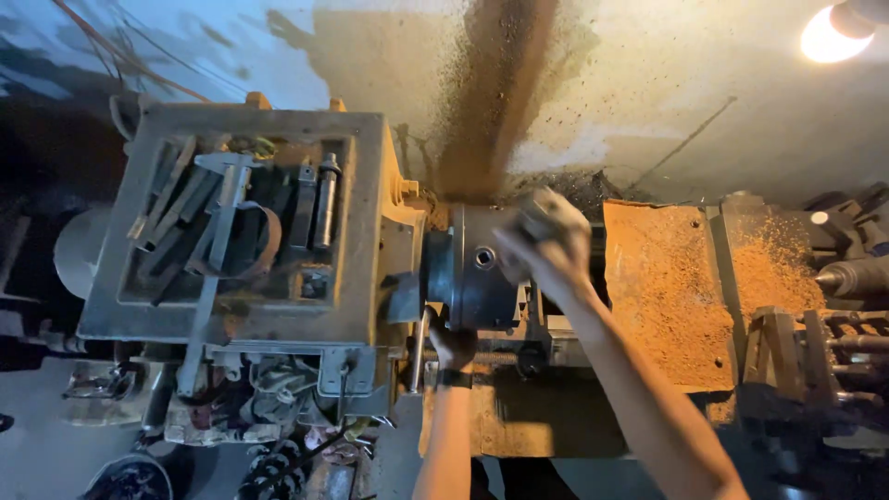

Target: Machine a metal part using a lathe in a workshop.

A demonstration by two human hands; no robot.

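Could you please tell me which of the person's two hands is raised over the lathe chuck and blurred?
The right hand: blurred above the chuck. The left hand is sharp, below it.

A tray [370, 139] on top of the lathe headstock, at nine o'clock from the middle, holds loose steel tools [222, 218], a curved metal strap [264, 245] and a short cylindrical bar [326, 199]. At twelve o'clock a brown streak of grime [491, 93] runs up the pale wall [667, 83]. A lit bulb [829, 35] glows at two o'clock. Orange chips [667, 278] lie thick on the bed at three o'clock, with the tailstock [852, 276] further out. A dark round bucket [130, 477] sits at seven o'clock.
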